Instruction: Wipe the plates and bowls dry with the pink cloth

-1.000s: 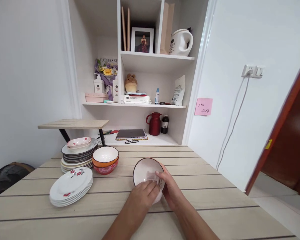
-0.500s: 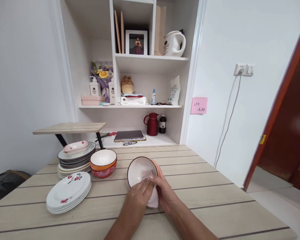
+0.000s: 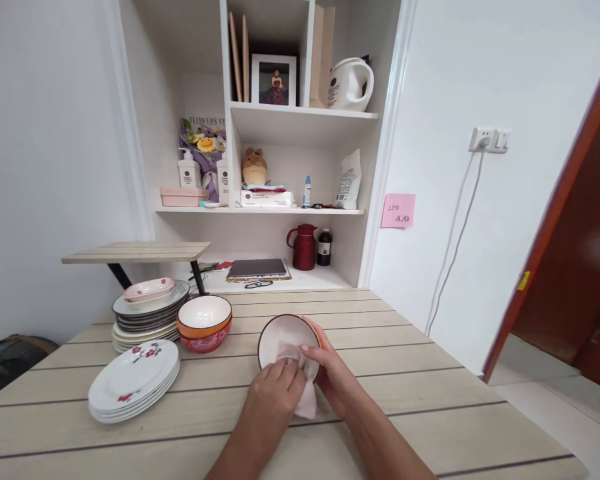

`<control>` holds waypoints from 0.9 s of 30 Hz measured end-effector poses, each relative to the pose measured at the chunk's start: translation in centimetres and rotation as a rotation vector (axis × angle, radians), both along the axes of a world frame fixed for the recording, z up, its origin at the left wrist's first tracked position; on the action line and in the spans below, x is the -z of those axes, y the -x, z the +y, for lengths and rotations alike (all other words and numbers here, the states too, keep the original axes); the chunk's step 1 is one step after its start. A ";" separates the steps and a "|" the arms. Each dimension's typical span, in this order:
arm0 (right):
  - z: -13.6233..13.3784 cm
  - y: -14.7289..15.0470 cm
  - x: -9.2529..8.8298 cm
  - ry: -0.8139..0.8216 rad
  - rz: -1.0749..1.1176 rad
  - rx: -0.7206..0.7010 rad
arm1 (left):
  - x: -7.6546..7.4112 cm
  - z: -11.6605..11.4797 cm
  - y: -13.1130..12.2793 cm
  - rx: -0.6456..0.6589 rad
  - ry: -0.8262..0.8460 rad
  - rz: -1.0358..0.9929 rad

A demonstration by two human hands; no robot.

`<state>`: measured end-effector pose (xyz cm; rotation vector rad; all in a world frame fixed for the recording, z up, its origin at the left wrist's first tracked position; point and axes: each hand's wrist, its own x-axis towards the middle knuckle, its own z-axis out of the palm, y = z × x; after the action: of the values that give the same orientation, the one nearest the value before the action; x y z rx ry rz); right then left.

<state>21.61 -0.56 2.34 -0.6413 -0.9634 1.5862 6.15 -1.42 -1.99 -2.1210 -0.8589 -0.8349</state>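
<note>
- The bowl [image 3: 283, 333] is kept tilted over the middle of the worktop [image 3: 430, 400], with its rim gripped by the closed right hand [image 3: 333, 380].
- The white cloth [image 3: 306, 401], clasped by the curled left hand [image 3: 277, 393], has shifted slightly across the bowl's inside; wiping is judged ongoing.

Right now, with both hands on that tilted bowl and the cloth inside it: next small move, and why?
Probably slide the left hand with the cloth up to the far inner wall of the bowl. The cloth covers only the near part of the inside; the far wall shows bare. The right hand grips the near rim, holding the bowl tilted, so it looks steady.
</note>
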 end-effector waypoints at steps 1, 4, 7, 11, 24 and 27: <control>0.0 0.1 0.0 -0.001 0.010 -0.002 | 0.0 -0.1 0.0 -0.026 -0.005 -0.001; -0.2 0.8 0.1 -0.003 0.048 -0.013 | -0.1 -0.3 0.0 -0.031 -0.002 -0.038; -0.2 1.8 0.6 -0.005 0.071 0.017 | -0.2 -0.3 0.4 0.048 0.054 -0.111; -0.3 2.6 0.8 -0.014 0.113 0.054 | -0.1 -0.1 0.8 0.144 0.172 -0.146; -0.1 -0.5 -0.9 -0.034 -0.067 0.035 | -0.1 0.2 1.2 0.087 0.109 0.013; -0.1 0.2 -0.6 0.055 0.029 0.049 | -0.1 0.0 1.3 0.115 0.133 -0.007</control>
<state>21.43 -0.62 2.94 -0.6734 -0.8784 1.5791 4.81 -1.41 -1.85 -2.3030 -0.8227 -0.8650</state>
